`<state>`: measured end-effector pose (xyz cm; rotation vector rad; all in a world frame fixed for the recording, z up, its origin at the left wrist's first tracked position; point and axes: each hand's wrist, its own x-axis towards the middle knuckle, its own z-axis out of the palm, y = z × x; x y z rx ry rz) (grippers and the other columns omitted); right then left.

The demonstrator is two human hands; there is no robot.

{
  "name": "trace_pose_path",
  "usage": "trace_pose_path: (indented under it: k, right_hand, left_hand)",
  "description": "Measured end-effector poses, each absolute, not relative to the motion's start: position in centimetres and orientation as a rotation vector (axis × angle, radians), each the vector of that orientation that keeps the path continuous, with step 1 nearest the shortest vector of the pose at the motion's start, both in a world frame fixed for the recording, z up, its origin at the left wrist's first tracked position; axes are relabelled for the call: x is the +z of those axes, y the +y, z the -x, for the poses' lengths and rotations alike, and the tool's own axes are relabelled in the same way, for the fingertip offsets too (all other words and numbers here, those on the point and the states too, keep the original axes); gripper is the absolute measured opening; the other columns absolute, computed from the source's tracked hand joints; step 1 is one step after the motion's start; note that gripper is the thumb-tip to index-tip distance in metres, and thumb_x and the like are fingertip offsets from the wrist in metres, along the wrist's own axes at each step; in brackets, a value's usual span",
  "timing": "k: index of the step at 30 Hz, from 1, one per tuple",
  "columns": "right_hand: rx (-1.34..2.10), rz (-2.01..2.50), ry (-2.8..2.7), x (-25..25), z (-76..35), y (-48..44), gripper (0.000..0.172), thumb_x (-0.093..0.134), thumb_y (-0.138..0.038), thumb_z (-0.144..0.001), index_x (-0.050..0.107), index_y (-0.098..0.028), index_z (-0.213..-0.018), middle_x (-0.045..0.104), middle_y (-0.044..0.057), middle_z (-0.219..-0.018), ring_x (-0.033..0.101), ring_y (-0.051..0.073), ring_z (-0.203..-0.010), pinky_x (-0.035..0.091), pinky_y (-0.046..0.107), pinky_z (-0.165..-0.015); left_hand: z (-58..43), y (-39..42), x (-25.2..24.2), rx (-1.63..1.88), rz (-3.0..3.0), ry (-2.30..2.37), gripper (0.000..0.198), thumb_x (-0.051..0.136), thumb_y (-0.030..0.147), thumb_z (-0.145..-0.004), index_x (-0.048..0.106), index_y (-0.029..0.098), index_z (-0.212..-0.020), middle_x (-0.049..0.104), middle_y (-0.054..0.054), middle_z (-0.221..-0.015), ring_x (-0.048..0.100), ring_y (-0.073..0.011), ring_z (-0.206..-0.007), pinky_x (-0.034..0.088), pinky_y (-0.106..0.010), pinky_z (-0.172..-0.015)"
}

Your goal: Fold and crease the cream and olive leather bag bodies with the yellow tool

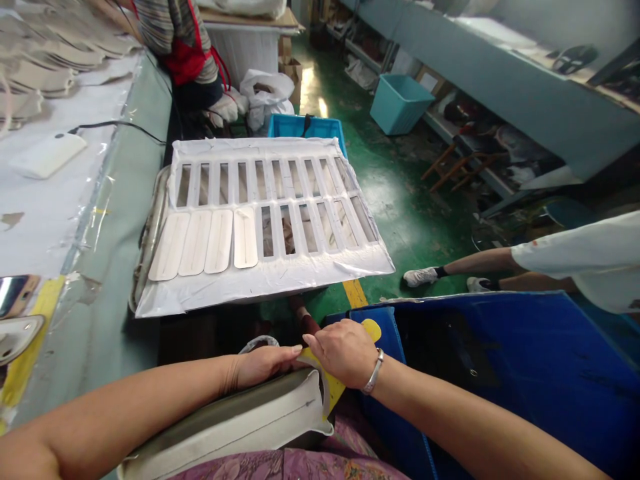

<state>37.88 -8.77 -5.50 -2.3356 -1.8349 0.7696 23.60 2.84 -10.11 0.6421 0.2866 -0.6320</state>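
Across my lap lies a stiff folded piece, dark grey-green on one side, with a white strip and a drawn line along it. My left hand is closed at its far right corner, thumb on top and fingers hidden underneath. At the same corner my right hand, wearing a metal bracelet, is closed on a flat yellow piece that shows on both sides of the fist. The thumbs nearly touch. Ahead stands a white-covered slotted board, with several cream rounded strips lying at its left.
A grey-green table edge runs along the left, with a white device and cable. To the right is a large blue bin. One person sits beyond the board; another person's legs show at right. A turquoise bin stands farther off.
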Motion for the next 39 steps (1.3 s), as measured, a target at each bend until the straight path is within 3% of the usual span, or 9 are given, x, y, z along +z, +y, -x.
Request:
trace_pose_path:
  k: [6, 14, 21, 29, 39]
  right_hand:
    - [0.622, 2.286, -2.000, -5.5, -37.7, -8.1, 0.055, 0.025, -0.039, -0.094, 0.066, -0.015, -0.067, 0.068, 0.011, -0.069, 0.061, 0.019, -0.065, 0.034, 0.031, -0.062]
    - [0.444, 2.191, -2.073, -6.1, -37.6, -9.0, 0.047, 0.031, -0.034, -0.093, 0.062, -0.018, -0.061, 0.066, 0.004, -0.062, 0.058, 0.015, -0.057, 0.030, 0.029, -0.057]
    - [0.423, 2.173, -2.082, -6.2, -37.4, -9.2, 0.047, 0.031, -0.035, -0.092, 0.062, -0.018, -0.061, 0.066, 0.003, -0.060, 0.058, 0.014, -0.056, 0.027, 0.030, -0.054]
    - [0.391, 2.120, -2.131, -6.2, -37.4, -8.8, 0.050, 0.030, -0.036, -0.093, 0.061, -0.019, -0.058, 0.065, 0.001, -0.059, 0.058, 0.015, -0.054, 0.023, 0.031, -0.052]
    - [0.404, 2.100, -2.100, -6.5, -37.5, -9.2, 0.047, 0.032, -0.035, -0.092, 0.060, -0.019, -0.058, 0.064, 0.001, -0.057, 0.055, 0.014, -0.051, 0.022, 0.032, -0.052]
  left_hand:
    - [-22.9, 3.2, -10.5, -0.619, -0.616, 0.261, 0.051, 0.036, 0.049, -0.087, 0.058, 0.012, -0.114, 0.064, -0.009, -0.108, 0.057, -0.0247, -0.103, 0.032, -0.040, -0.100]
    - [-22.8, 3.2, -10.7, -0.623, -0.821, 0.307, 0.050, 0.047, 0.056, -0.080, 0.064, 0.012, -0.097, 0.067, -0.005, -0.093, 0.056, -0.0217, -0.096, 0.033, -0.037, -0.097]
    - [-22.5, 3.9, -11.1, -0.656, -1.249, 0.318, 0.052, 0.037, 0.057, -0.083, 0.065, 0.013, -0.086, 0.065, -0.003, -0.088, 0.053, -0.0219, -0.094, 0.039, -0.033, -0.089]
    - [-22.4, 4.1, -10.2, -0.719, -1.273, 0.280, 0.063, 0.033, 0.066, -0.081, 0.063, 0.013, -0.099, 0.063, -0.005, -0.101, 0.054, -0.0214, -0.095, 0.041, -0.033, -0.088]
    - [-22.3, 4.0, -11.0, -0.763, -1.138, 0.318, 0.065, 0.039, 0.070, -0.076, 0.063, 0.014, -0.101, 0.065, -0.004, -0.100, 0.054, -0.0236, -0.100, 0.039, -0.035, -0.093]
